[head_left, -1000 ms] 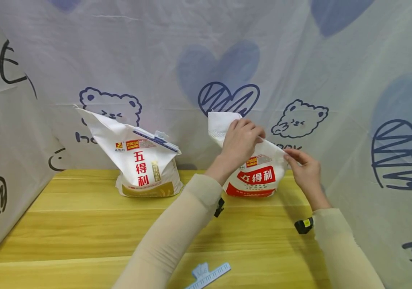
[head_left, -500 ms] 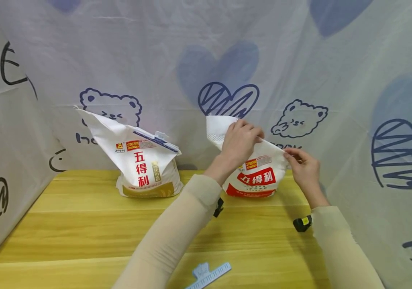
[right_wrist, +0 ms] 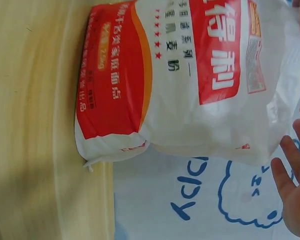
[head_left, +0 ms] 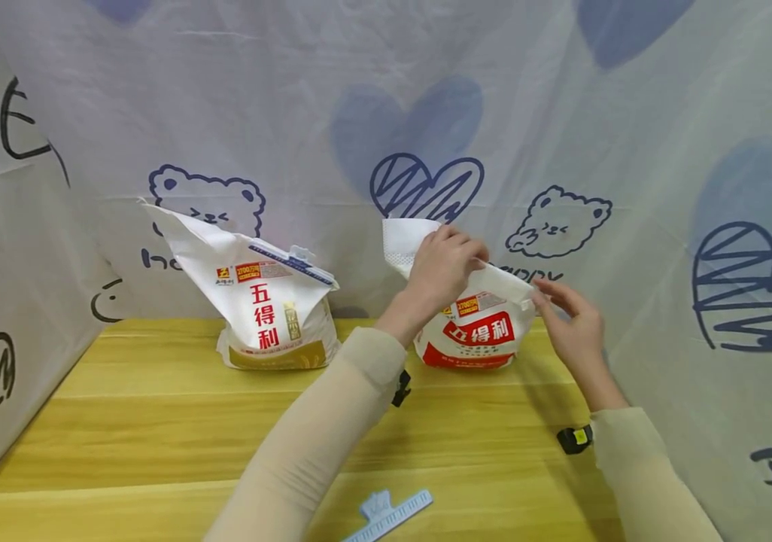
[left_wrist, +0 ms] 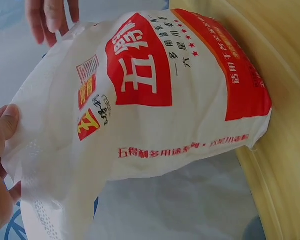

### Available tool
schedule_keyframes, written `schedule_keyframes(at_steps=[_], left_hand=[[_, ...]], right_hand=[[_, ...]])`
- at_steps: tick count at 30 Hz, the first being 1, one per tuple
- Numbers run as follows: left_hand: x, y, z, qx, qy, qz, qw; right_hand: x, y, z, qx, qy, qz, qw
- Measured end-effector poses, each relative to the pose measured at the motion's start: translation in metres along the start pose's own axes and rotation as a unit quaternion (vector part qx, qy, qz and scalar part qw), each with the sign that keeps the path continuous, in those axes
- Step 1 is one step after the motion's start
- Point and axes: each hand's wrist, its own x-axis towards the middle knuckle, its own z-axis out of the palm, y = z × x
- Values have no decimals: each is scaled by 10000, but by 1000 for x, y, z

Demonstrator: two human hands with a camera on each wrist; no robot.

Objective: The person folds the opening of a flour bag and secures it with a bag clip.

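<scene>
A white flour bag with a red label (head_left: 481, 330) stands upright on the table, its top folded over. My left hand (head_left: 442, 267) grips the folded top from above, and in the left wrist view the thumb (left_wrist: 10, 120) presses on the white material. At the bag's upper right corner is my right hand (head_left: 572, 324), fingertips right at the fold. The right wrist view shows its fingers (right_wrist: 291, 150) fairly straight and spread beside the bag's edge. A pale blue bag clip (head_left: 389, 515) lies near the front of the table.
Further left stands another flour bag (head_left: 278, 316) with a gold band, its slanted top held by a dark blue clip (head_left: 291, 264). The wooden table (head_left: 156, 429) meets a patterned cloth backdrop (head_left: 305, 98) behind and at the sides. Black wrist devices (head_left: 574, 439) sit by the sleeves.
My left hand has shifted slightly left with the bag's folded top, which sits a little lower. The right wrist has dropped slightly, and the right fingers have loosened at the corner.
</scene>
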Motion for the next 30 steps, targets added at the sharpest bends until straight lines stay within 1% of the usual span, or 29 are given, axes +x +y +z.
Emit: schedule_keyframes(at_steps=[5, 8, 11, 12, 15, 18, 19, 22, 27, 30], left_hand=[[-3, -6, 3, -147, 7, -56, 9999], [-5, -7, 4, -198, 19, 21, 9998], [-7, -7, 3, -195, 14, 134, 9997], [-7, -7, 4, -188, 19, 172, 9997], [-9, -8, 4, -172, 54, 268, 9995], [-10, -9, 5, -168, 84, 351, 9992], [-10, -10, 5, -176, 74, 368, 9991], [-12, -11, 5, -233, 25, 424, 9988], [-13, -11, 5, -329, -25, 485, 9983], [-14, -12, 5, -365, -46, 469, 9982]], right_hand=[[-16, -3, -4, -69, -91, -466, 9988], [-26, -4, -5, -12, -176, -842, 9963], [-39, -5, -5, 109, -327, -1241, 9917], [-44, -10, -5, 163, -396, -1386, 9894], [-57, -11, -1, 240, -670, -1684, 9831], [-69, -13, 4, 262, -984, -1798, 9784], [-72, -10, 7, 287, -1094, -1819, 9768], [-84, -13, 12, 399, -1394, -1914, 9707], [-101, -19, 24, 403, -1876, -2102, 9586], [-112, -24, 32, 472, -2247, -2127, 9498]])
